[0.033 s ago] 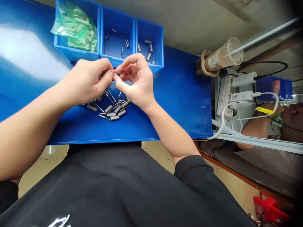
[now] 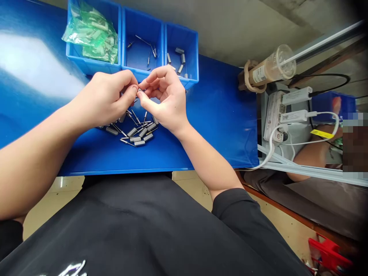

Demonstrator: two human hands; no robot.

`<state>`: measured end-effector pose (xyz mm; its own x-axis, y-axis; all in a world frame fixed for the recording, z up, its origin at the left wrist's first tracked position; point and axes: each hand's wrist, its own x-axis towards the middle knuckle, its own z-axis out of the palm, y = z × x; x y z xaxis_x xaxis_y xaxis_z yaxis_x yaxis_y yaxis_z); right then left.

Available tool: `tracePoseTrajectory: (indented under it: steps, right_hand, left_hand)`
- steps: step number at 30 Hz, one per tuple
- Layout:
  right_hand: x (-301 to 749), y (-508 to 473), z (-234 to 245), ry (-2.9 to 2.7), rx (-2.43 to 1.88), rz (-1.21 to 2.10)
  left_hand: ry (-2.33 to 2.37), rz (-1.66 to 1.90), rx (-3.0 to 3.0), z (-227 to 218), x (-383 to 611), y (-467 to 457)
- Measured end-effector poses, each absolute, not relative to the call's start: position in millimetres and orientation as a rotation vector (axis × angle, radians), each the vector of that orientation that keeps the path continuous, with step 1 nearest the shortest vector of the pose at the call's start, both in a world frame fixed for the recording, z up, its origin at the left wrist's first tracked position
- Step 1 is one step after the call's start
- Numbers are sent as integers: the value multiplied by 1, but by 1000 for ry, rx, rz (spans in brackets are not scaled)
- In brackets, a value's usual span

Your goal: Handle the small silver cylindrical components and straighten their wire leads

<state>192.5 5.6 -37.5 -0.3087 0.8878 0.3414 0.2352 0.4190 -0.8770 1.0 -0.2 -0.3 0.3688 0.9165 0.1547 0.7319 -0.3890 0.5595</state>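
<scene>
My left hand (image 2: 105, 100) and right hand (image 2: 165, 100) meet fingertip to fingertip above the blue tabletop (image 2: 218, 115), pinching one small metal pin (image 2: 140, 91) between them. Just below lies a loose pile of pins (image 2: 135, 132). Behind stand three blue bins (image 2: 143, 27); the left one holds green bags (image 2: 92, 32).

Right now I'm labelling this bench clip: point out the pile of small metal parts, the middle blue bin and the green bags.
pile of small metal parts (image 2: 138, 134), head view, a grey cylinder mid-pile.
middle blue bin (image 2: 140, 57), head view, its bare floor.
green bags (image 2: 92, 32), head view, middle of the crumpled plastic.
</scene>
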Motion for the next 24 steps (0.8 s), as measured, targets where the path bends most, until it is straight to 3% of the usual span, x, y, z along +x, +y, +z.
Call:
tracePoseTrajectory:
  steps: [10,24]
  right_hand:
    - [193,7,-34,-1633,-894,1045]
    - [192,10,-45,-1645,-940,917]
  left_hand:
    - [1327,746,2035,8,3,3]
    - [1412,920,1950,3,9,2]
